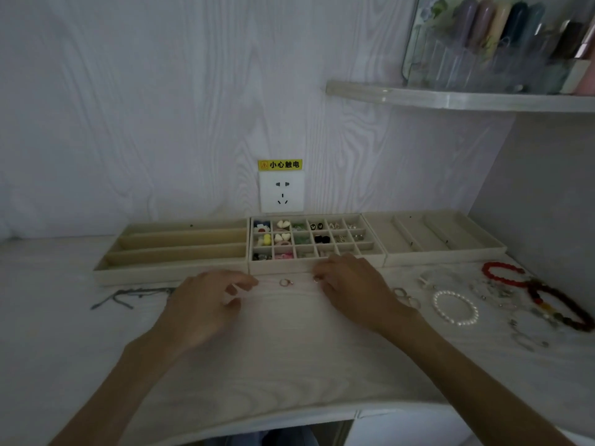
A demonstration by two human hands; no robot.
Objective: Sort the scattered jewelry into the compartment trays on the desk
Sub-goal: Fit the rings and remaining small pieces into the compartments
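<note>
Small ring [285,282] judged light, stiff, slippery; best pinched by rim. Left hand [206,304] loosely curled, empty; right hand [351,284] fingertips pinching second ring [316,279].

Dim, flat indoor light with a cool grey-violet cast, soft faint shadows under both hands on the tabletop [289,349], wide-angle bowing at the edges, upper-right shelf [467,99] smeared and unfocused, overall soft, grainy detail.

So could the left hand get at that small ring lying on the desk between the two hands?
Probably yes. The ring lies on bare desk just beside the left hand, whose fingers are loosely spread and seem to hold nothing. Nothing stands between them; the grid tray sits behind the ring.
</note>
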